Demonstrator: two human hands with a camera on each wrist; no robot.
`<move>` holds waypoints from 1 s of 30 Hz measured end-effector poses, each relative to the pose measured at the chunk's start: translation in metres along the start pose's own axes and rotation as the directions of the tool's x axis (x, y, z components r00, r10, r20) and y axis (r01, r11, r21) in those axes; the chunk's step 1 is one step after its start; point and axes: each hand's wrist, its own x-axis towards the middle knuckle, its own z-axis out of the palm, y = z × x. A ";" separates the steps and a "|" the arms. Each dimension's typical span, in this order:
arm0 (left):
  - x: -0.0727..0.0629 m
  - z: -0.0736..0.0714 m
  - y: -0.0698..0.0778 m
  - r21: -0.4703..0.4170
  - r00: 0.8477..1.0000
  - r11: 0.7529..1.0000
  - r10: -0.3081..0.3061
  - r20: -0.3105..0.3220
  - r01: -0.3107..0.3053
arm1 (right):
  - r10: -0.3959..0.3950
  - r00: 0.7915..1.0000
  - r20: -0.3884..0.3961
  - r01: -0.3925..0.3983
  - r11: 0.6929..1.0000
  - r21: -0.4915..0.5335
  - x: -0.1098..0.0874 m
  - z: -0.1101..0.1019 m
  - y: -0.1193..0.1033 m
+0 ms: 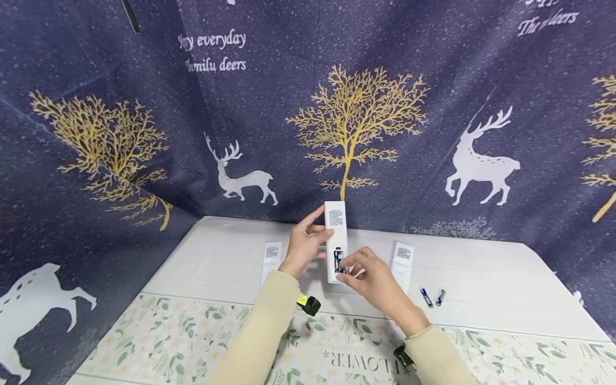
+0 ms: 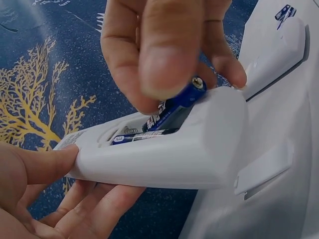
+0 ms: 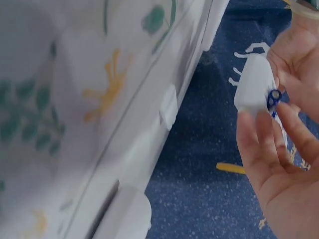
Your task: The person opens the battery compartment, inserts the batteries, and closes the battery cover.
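Note:
A white remote control [image 1: 336, 235] is held up with its back toward me and its battery compartment uncovered. My left hand [image 1: 304, 243] grips it by the sides near its upper end. At the lower end, my right hand [image 1: 368, 270] pinches a blue battery [image 2: 192, 94]. This battery slants in the compartment, its tip with the metal nub raised above the rim in the left wrist view. Beside it another battery [image 2: 129, 138] lies low in the compartment, near a spring. My right thumb hides part of the slanted battery.
More white remotes lie on the white table, one to the left [image 1: 271, 254] and one to the right [image 1: 402, 262]. Two loose batteries [image 1: 426, 297] are farther right. A small white cover [image 2: 264, 169] rests on the table below the held remote. A dark patterned curtain [image 1: 308, 107] hangs behind.

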 end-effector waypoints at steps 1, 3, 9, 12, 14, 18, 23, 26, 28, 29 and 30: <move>0.000 0.000 0.000 -0.003 1.000 1.000 -0.003 0.000 0.003 | -0.008 1.000 0.016 0.008 1.000 -0.005 0.000 -0.001 0.000; 0.000 -0.001 -0.001 -0.005 1.000 1.000 -0.004 0.002 0.004 | -0.024 0.999 0.038 0.025 0.999 -0.020 0.001 -0.002 0.001; 0.002 -0.001 -0.002 -0.006 1.000 1.000 -0.001 0.010 0.001 | -0.049 0.999 0.009 0.049 0.997 -0.054 0.002 -0.002 0.004; 0.002 -0.001 -0.003 -0.006 1.000 1.000 -0.004 0.020 0.004 | -0.049 0.998 -0.035 0.047 0.997 -0.061 0.002 -0.001 0.005; 0.002 -0.001 -0.002 -0.003 1.000 1.000 -0.010 0.028 0.010 | -0.039 0.997 -0.061 0.035 0.997 -0.065 0.002 -0.001 0.006; 0.001 0.000 -0.001 0.003 0.999 1.000 -0.020 0.043 0.020 | 0.015 0.997 -0.073 -0.018 0.999 -0.033 0.002 -0.001 0.007; 0.001 0.000 -0.002 0.015 0.998 1.000 -0.011 0.060 0.010 | 0.090 0.995 -0.044 -0.085 0.992 0.096 0.001 -0.002 0.006; 0.002 0.000 -0.002 0.016 0.998 1.000 -0.007 0.065 0.006 | 0.094 0.995 -0.042 -0.088 0.989 0.120 0.000 -0.002 0.006; 0.002 0.000 -0.001 0.014 0.998 1.000 -0.006 0.068 0.005 | 0.085 0.995 -0.053 -0.079 0.991 0.109 -0.001 -0.002 0.007; 0.002 0.000 -0.001 0.012 0.998 1.000 -0.007 0.068 0.006 | 0.078 0.995 -0.060 -0.072 0.992 0.106 -0.001 -0.001 0.007; 0.002 0.001 0.000 0.010 0.998 1.000 -0.007 0.070 0.007 | 0.073 0.995 -0.067 -0.066 0.993 0.100 -0.001 -0.001 0.007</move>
